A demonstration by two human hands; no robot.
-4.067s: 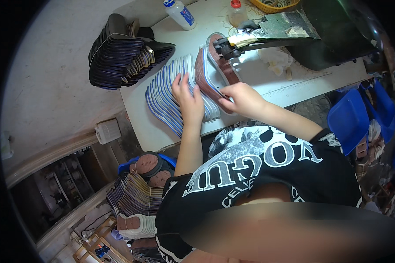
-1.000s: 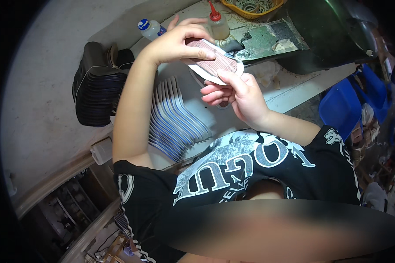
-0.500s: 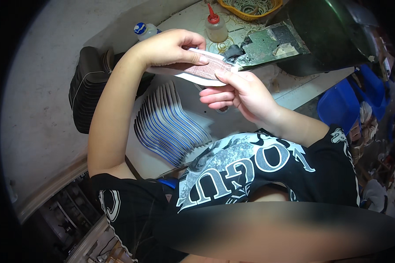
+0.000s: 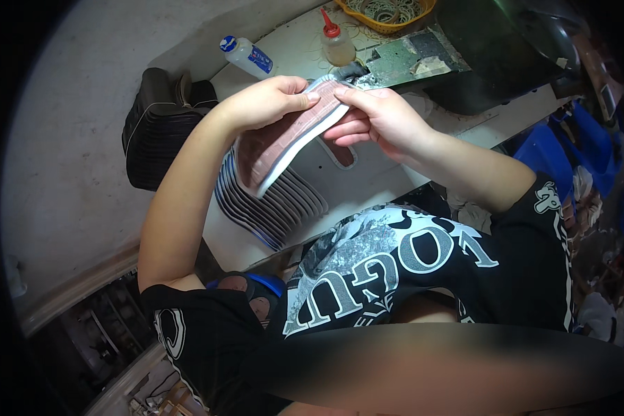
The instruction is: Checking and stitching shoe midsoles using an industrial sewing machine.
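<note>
Both my hands are on a long, curved shoe upper piece [image 4: 281,139] with a pinkish woven face and a white and blue-grey rim. My left hand [image 4: 274,104] pinches its upper edge, thumb on the face. At its far right end my right hand [image 4: 385,118] grips with thumb and index finger, the other fingers curled loosely below. The piece's free end hangs down over a fanned row of similar dark pieces [image 4: 284,215] with pale and blue edges on the white table [image 4: 367,191]. Under my right hand, a partly hidden reddish piece with a pale rim [image 4: 343,156] shows.
Dark stacked pieces [image 4: 152,145] stand at the left by the wall. Along the back are a white bottle with blue cap [image 4: 246,55], a red-tipped squeeze bottle [image 4: 338,47], a yellow basket [image 4: 374,24] of thin loops and a worn green board [image 4: 412,59]. Blue plastic seats [image 4: 544,152] are right.
The upper piece has swung from nearly level to slanting, its left end now lower and nearer me, with more of its pinkish face showing. Both hands still hold it.
</note>
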